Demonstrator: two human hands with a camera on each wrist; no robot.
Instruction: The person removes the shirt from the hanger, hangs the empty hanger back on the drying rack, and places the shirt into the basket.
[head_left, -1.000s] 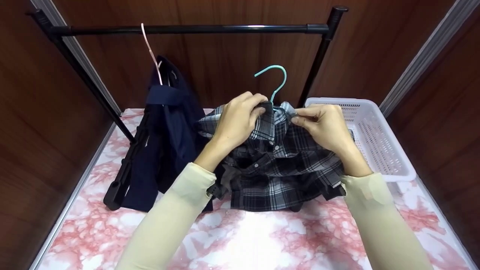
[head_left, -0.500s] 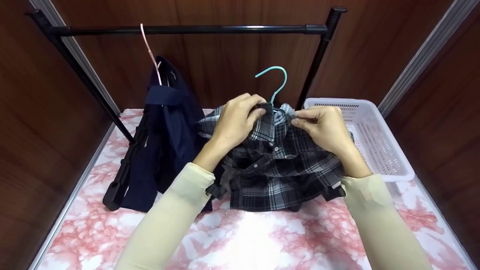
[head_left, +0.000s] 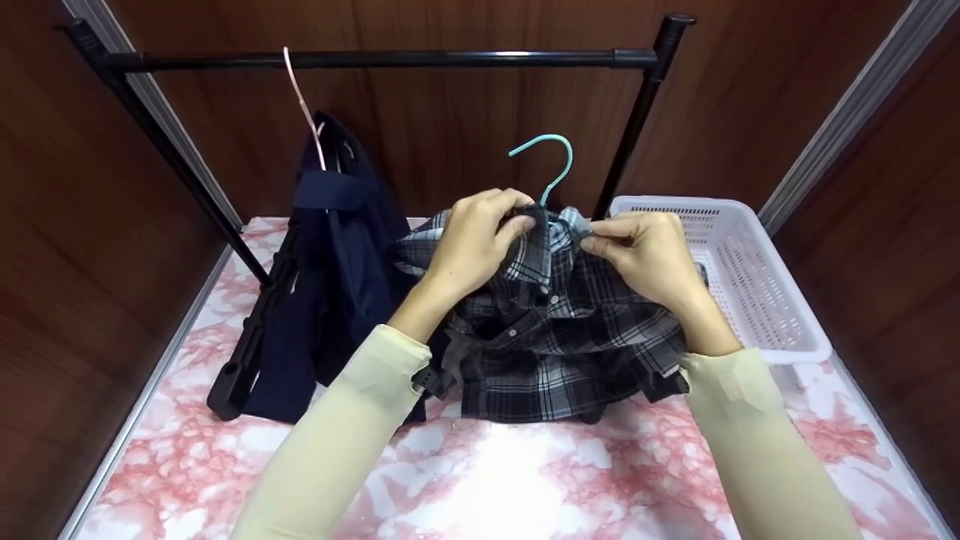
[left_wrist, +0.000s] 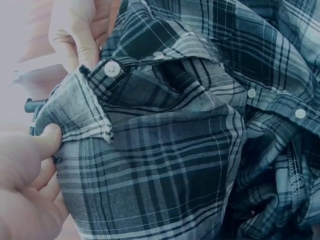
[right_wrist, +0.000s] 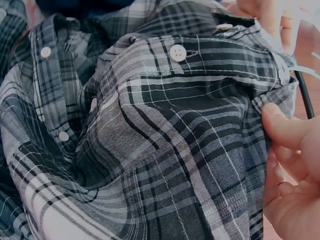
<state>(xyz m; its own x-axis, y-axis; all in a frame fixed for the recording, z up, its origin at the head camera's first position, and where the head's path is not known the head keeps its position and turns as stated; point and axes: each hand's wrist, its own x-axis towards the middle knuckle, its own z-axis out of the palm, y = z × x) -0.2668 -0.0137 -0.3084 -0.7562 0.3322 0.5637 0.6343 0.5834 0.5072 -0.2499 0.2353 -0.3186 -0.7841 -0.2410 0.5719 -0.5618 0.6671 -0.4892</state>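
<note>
A black, grey and white plaid shirt (head_left: 555, 375) with white buttons lies bunched in front of me, its collar up at the neck of a mint-green hanger (head_left: 568, 154). The hanger's hook stands above the collar, and its lower part is hidden inside the cloth. My left hand (head_left: 476, 236) pinches the left side of the collar between thumb and fingers. On the other side, my right hand (head_left: 652, 244) pinches the right collar tip. Close up in the left wrist view, the left thumb presses on the folded collar point (left_wrist: 75, 112). A button (right_wrist: 177, 53) shows on the front in the right wrist view.
A black clothes rack (head_left: 450, 58) spans the back. Navy trousers (head_left: 352, 225) hang from it at left on a pink hanger (head_left: 304, 109). A white perforated basket (head_left: 772, 277) stands at right. Beneath everything is a pink-and-white marbled surface (head_left: 480, 487), with wood-look walls around.
The hanger's hook has sunk very slightly and the collar has shifted a little under the fingers. Both hands keep their grip in nearly the same place.
</note>
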